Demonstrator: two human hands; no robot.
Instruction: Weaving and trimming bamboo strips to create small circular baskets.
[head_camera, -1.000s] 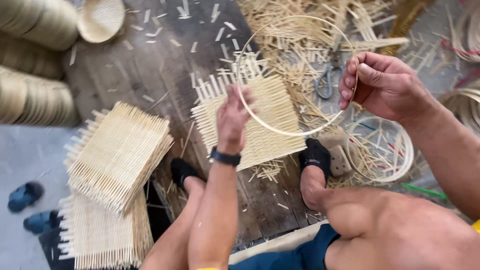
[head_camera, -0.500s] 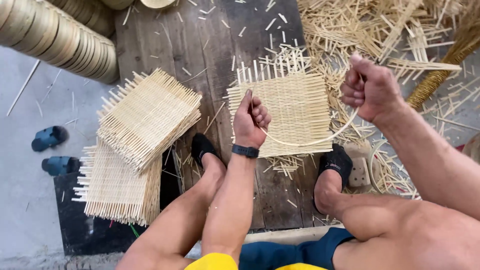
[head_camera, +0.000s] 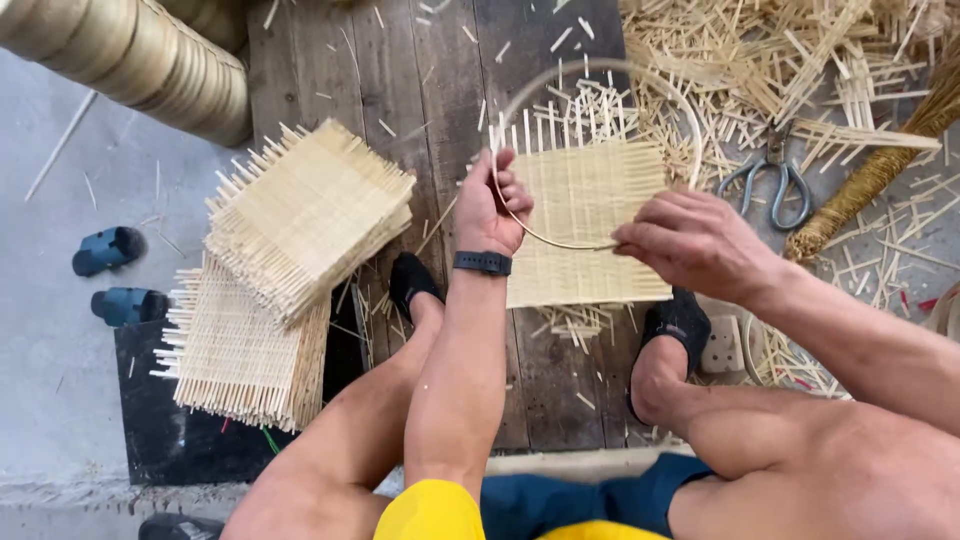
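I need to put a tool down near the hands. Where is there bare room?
Bare planks lie between the stacked woven mats and the mat under the hoop. Grey floor by the blue sandals is open. Right, around the scissors, strips crowd.

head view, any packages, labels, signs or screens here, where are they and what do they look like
No packages, labels or signs show.
Dark wrist device: a black band on the left hand wrist, near the bamboo hoop; whether it has a screen cannot be told.
White socket block: on the floor by the right foot, square, unmarked as far as shows.
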